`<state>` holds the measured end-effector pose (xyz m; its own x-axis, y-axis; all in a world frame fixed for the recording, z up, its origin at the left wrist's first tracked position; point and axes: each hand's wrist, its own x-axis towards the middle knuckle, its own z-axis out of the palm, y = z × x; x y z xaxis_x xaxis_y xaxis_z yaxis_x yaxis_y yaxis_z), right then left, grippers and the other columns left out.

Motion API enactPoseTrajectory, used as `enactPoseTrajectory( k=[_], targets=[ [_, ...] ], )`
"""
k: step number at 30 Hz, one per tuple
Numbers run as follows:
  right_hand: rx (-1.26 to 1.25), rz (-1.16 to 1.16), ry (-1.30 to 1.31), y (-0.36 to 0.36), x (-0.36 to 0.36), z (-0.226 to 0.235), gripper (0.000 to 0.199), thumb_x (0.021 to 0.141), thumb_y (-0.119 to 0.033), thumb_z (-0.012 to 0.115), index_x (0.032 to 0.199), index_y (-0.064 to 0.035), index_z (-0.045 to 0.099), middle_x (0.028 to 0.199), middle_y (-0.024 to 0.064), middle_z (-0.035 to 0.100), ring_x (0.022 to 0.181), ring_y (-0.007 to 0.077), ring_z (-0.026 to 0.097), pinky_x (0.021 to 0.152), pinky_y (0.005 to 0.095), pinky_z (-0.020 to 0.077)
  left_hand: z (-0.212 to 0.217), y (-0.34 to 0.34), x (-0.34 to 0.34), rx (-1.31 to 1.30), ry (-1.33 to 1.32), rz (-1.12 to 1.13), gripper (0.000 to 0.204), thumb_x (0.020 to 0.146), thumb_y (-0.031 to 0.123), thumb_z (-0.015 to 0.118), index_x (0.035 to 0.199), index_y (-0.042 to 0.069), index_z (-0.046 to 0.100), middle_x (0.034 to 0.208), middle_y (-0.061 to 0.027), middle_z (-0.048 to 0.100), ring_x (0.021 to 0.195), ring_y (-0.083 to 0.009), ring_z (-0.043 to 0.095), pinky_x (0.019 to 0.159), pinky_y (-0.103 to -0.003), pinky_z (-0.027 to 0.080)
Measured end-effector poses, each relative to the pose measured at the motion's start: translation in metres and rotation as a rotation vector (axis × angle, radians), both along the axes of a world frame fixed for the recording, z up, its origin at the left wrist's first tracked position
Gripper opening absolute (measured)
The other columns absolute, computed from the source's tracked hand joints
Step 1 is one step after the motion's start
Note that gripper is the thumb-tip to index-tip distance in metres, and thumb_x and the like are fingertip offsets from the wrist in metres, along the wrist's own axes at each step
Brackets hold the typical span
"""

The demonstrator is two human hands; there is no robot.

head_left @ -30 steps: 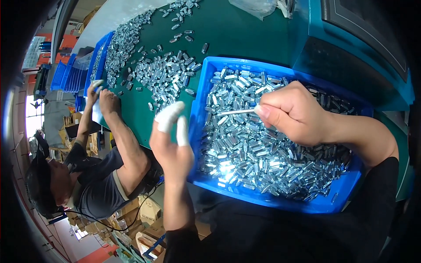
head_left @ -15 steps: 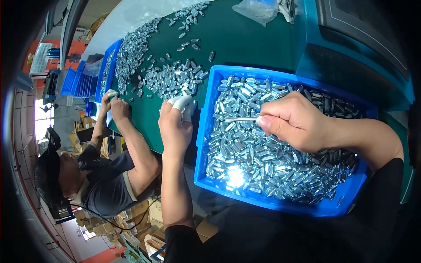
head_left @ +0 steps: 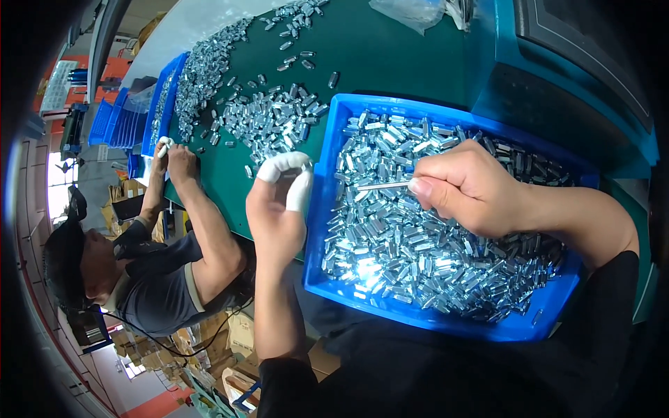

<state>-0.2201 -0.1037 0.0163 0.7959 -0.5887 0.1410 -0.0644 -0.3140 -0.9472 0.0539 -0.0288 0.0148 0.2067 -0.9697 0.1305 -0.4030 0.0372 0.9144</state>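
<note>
A blue plastic bin (head_left: 327, 279) full of small shiny metal sleeves (head_left: 418, 258) sits on the green table before me. My right hand (head_left: 474, 188) hovers over the bin, pinching a thin metal rod (head_left: 382, 185) that points left. My left hand (head_left: 279, 202), with white finger cots on its fingertips, is held just left of the bin's left wall, fingers pinched together; whether a small part sits between them I cannot tell.
Loose metal sleeves lie in a pile (head_left: 275, 122) and a long strip (head_left: 205, 66) on the green table (head_left: 390, 56). A co-worker (head_left: 153, 272) on my left reaches toward another blue bin (head_left: 160, 104). A teal machine (head_left: 578, 76) stands at the right.
My left hand rose from below the bin's corner to beside its left wall. My right hand kept the rod over the bin and shifted slightly. The view tilted a little.
</note>
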Motion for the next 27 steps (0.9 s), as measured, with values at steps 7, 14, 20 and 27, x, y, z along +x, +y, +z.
enactPoseTrajectory(
  k=[7,14,20,27],
  targets=[
    [-0.048,0.032,-0.007,-0.004,0.004,-0.005,0.033,0.100,-0.016,0.052,0.070,-0.0022,0.056,0.055,0.0059,0.055,0.048,0.0151,0.051,0.048,0.0310,0.0405,0.000,0.030,-0.038,0.001,0.348,-0.185,0.020,0.092,-0.005,0.062,0.112,-0.002,0.063,0.103,-0.0117,0.066,0.082,-0.0173,0.067,0.072,-0.029,0.055],
    [-0.277,0.069,0.023,0.005,0.002,-0.013,0.020,0.092,-0.009,0.059,0.073,-0.0020,0.058,0.057,0.0112,0.048,0.051,0.0312,0.054,0.050,0.0398,0.0416,-0.001,0.034,-0.051,-0.017,-0.010,-0.316,0.018,0.092,-0.005,0.063,0.110,-0.004,0.062,0.095,-0.0122,0.067,0.076,-0.0186,0.070,0.066,-0.028,0.057],
    [-0.534,0.163,-0.078,0.004,0.002,-0.006,0.015,0.088,-0.007,0.062,0.075,-0.0029,0.056,0.062,0.0103,0.049,0.053,0.0308,0.051,0.049,0.0400,0.0399,0.006,0.042,-0.069,0.243,0.429,-0.315,0.021,0.089,-0.006,0.067,0.105,-0.002,0.055,0.088,-0.0125,0.067,0.072,-0.0194,0.071,0.063,-0.029,0.058],
    [0.149,0.224,-0.057,0.017,0.002,-0.001,0.039,0.101,-0.021,0.051,0.065,-0.0058,0.058,0.053,0.0057,0.052,0.047,0.0199,0.053,0.049,0.0327,0.0414,-0.004,0.035,-0.069,-0.245,-0.019,-0.369,0.019,0.078,0.003,0.081,0.087,-0.001,0.064,0.079,-0.0132,0.068,0.065,-0.0223,0.068,0.055,-0.030,0.051]
  ],
)
